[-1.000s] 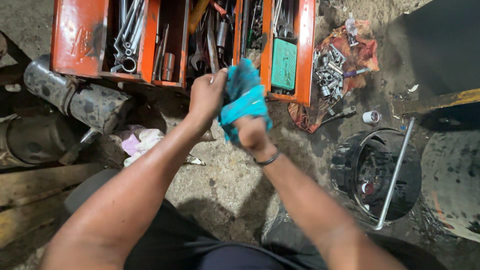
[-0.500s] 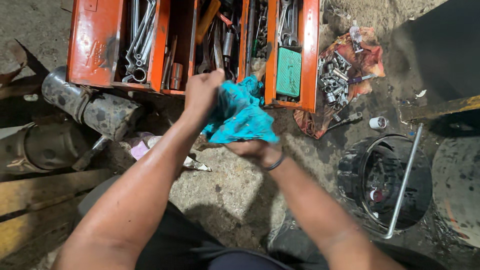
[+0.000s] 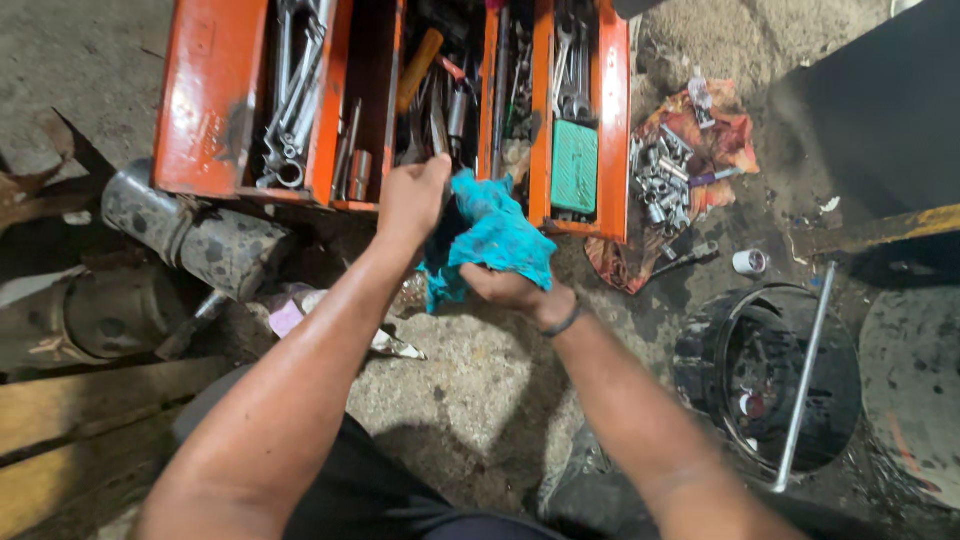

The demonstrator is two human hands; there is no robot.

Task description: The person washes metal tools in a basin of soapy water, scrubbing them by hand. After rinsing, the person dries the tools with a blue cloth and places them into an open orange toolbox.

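A crumpled turquoise rag (image 3: 493, 238) is bunched between both of my hands, low over the concrete floor. My left hand (image 3: 412, 198) grips its upper left part, fingers curled near the toolbox edge. My right hand (image 3: 508, 287) sits under the rag with the cloth draped over its fingers; a dark band circles that wrist. Whether anything is wrapped inside the rag is hidden. Just beyond my hands stands an open orange metal toolbox (image 3: 208, 98) full of wrenches and other hand tools.
A pile of sockets lies on a red cloth (image 3: 668, 170) right of the toolbox. A black bucket (image 3: 700, 352) with a long metal rod (image 3: 806, 360) across it stands at right. Grey metal cylinders (image 3: 190, 232) and wooden planks (image 3: 80, 400) lie at left.
My hands kept working the rag: the right hand turned from on top of the cloth to under it, and the cloth spread then bunched again. The view shifted slightly.
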